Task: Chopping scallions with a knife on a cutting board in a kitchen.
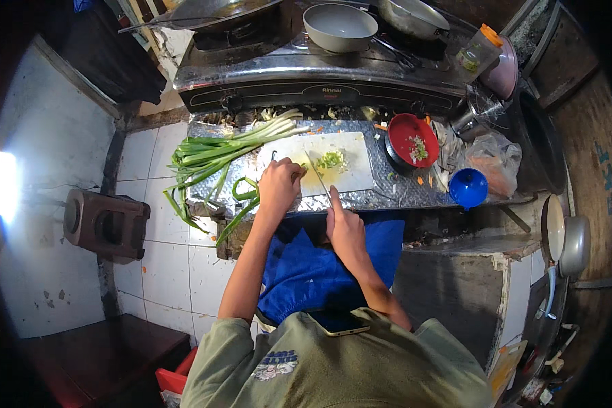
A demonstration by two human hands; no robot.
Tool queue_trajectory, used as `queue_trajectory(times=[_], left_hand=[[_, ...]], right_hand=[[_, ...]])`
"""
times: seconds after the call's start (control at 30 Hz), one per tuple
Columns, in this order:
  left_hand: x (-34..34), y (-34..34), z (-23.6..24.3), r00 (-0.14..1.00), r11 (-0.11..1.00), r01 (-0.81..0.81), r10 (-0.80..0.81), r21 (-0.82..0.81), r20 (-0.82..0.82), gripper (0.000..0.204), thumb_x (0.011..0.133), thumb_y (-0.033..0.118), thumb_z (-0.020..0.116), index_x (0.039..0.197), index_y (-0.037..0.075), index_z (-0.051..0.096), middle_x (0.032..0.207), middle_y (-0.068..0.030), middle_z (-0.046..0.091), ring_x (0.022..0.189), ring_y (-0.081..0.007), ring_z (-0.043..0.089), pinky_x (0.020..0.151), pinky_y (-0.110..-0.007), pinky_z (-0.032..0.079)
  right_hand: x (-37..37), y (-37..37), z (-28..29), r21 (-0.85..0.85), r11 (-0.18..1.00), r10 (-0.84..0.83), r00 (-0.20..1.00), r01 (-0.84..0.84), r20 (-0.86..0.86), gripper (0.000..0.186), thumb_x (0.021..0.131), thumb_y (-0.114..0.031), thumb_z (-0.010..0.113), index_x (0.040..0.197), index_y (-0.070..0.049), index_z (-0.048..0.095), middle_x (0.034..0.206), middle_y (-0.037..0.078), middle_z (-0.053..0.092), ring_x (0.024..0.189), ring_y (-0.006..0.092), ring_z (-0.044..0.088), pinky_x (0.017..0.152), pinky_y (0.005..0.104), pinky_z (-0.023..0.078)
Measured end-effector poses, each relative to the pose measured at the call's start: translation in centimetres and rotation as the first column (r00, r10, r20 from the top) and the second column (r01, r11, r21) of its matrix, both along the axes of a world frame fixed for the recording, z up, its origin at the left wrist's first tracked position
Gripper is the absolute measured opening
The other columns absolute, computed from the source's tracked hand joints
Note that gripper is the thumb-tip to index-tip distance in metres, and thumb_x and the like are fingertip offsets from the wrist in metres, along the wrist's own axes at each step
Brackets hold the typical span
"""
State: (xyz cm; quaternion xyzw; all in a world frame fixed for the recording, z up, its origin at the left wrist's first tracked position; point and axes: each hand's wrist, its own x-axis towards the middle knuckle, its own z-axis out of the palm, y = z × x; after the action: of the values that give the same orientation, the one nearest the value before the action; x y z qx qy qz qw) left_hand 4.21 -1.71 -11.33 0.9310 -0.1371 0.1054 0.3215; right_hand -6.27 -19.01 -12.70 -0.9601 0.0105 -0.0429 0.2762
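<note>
Right hand [344, 230] wrapped round the knife [317, 175], blade slanting over the white board [359, 178] on the foil-covered worktop [404, 195]; left hand [282, 182] pinching green onion [304, 166] just left of the blade, chopped bits [330, 160] heaped just right.

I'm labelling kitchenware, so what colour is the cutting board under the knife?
The cutting board is mostly white, showing best in the head view.
</note>
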Motion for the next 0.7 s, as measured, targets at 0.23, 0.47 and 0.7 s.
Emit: queue_trajectory(times=[0.23, 0.47, 0.7], left_hand=[[0.1, 0.1, -0.2, 0.993, 0.998, -0.006, -0.001, 0.058, 0.114, 0.006, 0.087, 0.017, 0.076, 0.086, 0.011, 0.079, 0.088, -0.0072, 0.069, 0.085, -0.0325, 0.069, 0.071, -0.045, 0.056], [0.2, 0.4, -0.8, 0.999, 0.999, -0.033, 0.033, -0.003, 0.042, 0.007, 0.085, 0.016, 0.077, 0.088, 0.010, 0.079, 0.087, -0.0086, 0.072, 0.077, -0.0328, 0.071, 0.068, -0.044, 0.057], [0.1, 0.4, -0.5, 0.998, 1.000, 0.005, -0.006, 0.017, 0.056, 0.007, 0.084, 0.015, 0.077, 0.089, 0.011, 0.080, 0.087, -0.0087, 0.072, 0.079, -0.0329, 0.071, 0.069, -0.043, 0.057]], right_hand=[[1.0, -1.3, 0.3, 0.052, 0.999, -0.022, 0.996, 0.018, 0.085, 0.051, 0.102, -0.018, 0.058, 0.151, -0.009, 0.046, 0.079, 0.025, 0.070, 0.071, 0.0484, 0.069, 0.065, 0.0593, 0.054], [0.9, -0.2, 0.7, 0.157, 0.988, -0.010, 0.994, -0.007, 0.109, 0.049, 0.101, -0.017, 0.058, 0.149, -0.008, 0.048, 0.083, 0.025, 0.072, 0.079, 0.0476, 0.070, 0.070, 0.0592, 0.054], [0.6, 0.7, 1.4, 0.176, 0.984, 0.032, 0.999, -0.034, 0.018, 0.050, 0.101, -0.017, 0.057, 0.150, -0.009, 0.047, 0.083, 0.026, 0.071, 0.078, 0.0491, 0.069, 0.071, 0.0606, 0.053]])
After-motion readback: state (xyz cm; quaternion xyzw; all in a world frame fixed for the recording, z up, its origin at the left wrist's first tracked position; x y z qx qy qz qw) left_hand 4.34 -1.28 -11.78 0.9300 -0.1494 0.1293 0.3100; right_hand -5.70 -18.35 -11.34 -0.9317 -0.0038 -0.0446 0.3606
